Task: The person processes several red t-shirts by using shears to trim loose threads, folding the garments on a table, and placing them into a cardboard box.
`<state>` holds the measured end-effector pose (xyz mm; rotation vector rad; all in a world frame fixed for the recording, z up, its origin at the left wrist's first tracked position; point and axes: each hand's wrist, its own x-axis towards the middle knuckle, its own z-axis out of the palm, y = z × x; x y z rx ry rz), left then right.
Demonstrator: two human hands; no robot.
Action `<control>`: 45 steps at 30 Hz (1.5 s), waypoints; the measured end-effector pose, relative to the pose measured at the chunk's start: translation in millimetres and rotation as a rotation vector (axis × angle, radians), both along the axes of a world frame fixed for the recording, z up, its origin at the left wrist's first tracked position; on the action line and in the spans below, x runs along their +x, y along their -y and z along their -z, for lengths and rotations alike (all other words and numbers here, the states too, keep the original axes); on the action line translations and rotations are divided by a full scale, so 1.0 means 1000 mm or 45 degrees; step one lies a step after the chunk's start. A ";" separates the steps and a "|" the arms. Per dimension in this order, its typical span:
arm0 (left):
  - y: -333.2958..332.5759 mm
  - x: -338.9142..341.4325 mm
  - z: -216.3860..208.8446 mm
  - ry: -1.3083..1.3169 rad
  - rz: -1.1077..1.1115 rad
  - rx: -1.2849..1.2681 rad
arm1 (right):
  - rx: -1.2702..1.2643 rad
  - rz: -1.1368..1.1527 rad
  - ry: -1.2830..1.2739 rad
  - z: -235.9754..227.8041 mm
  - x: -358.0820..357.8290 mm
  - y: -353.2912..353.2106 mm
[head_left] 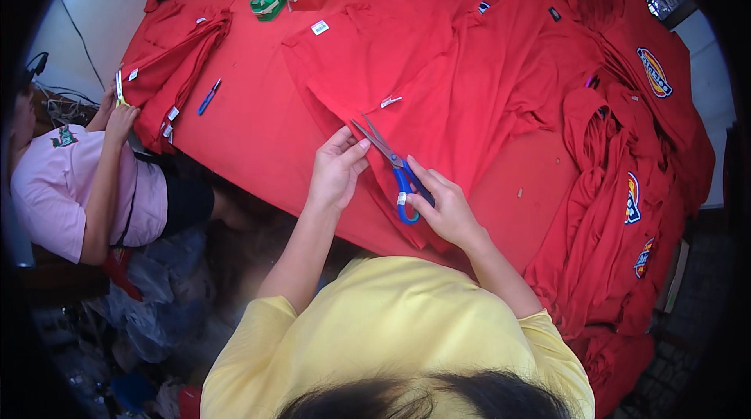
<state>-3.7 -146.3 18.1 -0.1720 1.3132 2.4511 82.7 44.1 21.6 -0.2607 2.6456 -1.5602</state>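
Scissors (397, 161) with blue handles were clamped in our right hand (446, 206), blades parted above a red garment (438, 67) spread on the red tabletop (250, 122). Our left hand (338, 167) was just beside the blades; we could not tell whether it pinched fabric. A white tag (390, 101) lay near the tips, and a co-worker (102, 204) in a pink shirt (55, 204) held a yellow-handled pair (120, 90) at the tabletop's left edge.

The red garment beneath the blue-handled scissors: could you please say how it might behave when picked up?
The red garment would probably flop and sag, since its cloth lies in loose creases. It seems unlikely to roll or tip, being spread broadly over the table. It may be fairly light, as the fabric looks thin.
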 end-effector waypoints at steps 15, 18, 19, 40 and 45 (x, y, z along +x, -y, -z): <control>-0.006 -0.034 0.004 0.078 -0.156 0.213 | -0.941 -0.138 0.584 0.000 0.004 -0.027; 0.019 -0.035 0.012 -0.234 -0.215 0.071 | -0.864 0.104 0.270 -0.026 -0.009 -0.058; 0.030 -0.024 0.002 -0.220 -0.237 0.067 | -0.748 0.273 0.120 -0.034 -0.021 -0.075; 0.312 -0.134 -0.249 -0.846 -0.510 0.045 | 0.220 1.185 -1.248 -0.143 -0.262 -0.232; 0.228 -0.037 -0.214 -0.862 -0.076 -0.332 | 0.218 0.921 -1.393 -0.264 -0.249 -0.292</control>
